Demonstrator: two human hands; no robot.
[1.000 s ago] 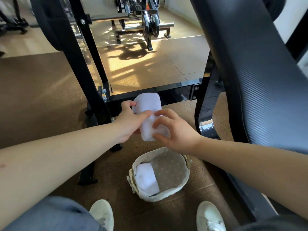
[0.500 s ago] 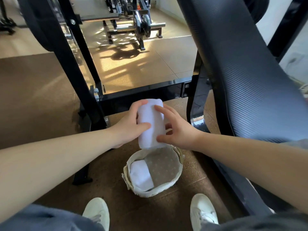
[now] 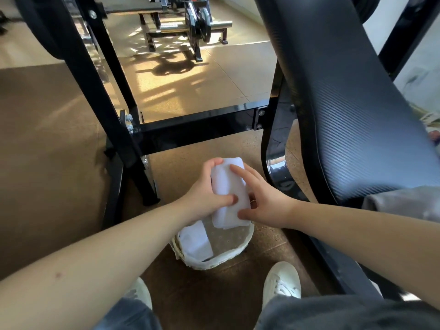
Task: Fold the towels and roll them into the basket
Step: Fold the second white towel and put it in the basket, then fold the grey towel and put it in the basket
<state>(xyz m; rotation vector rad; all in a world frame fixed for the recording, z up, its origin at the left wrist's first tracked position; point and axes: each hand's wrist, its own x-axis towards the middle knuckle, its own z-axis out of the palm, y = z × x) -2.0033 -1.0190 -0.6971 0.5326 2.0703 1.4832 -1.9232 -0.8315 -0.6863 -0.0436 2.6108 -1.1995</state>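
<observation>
A rolled white towel (image 3: 229, 194) hangs upright over the far rim of a small cream fabric basket (image 3: 238, 254) on the floor; its lower end dips just inside. My left hand (image 3: 204, 194) grips the roll from the left, thumb across its front. My right hand (image 3: 259, 201) holds it from the right, index finger laid on the roll and thumb under its lower edge. A second rolled white towel (image 3: 196, 241) lies inside the basket along its left side.
A black padded gym bench (image 3: 345, 103) slopes down on the right. Black steel frame bars (image 3: 197, 127) cross just beyond the basket. My two white shoes (image 3: 282, 282) stand on the brown floor on either side of the basket. A weight rack stands far back.
Both hands have lowered the rolled towel toward me, from above the basket down to its rim. The camera view has tipped downward a little.
</observation>
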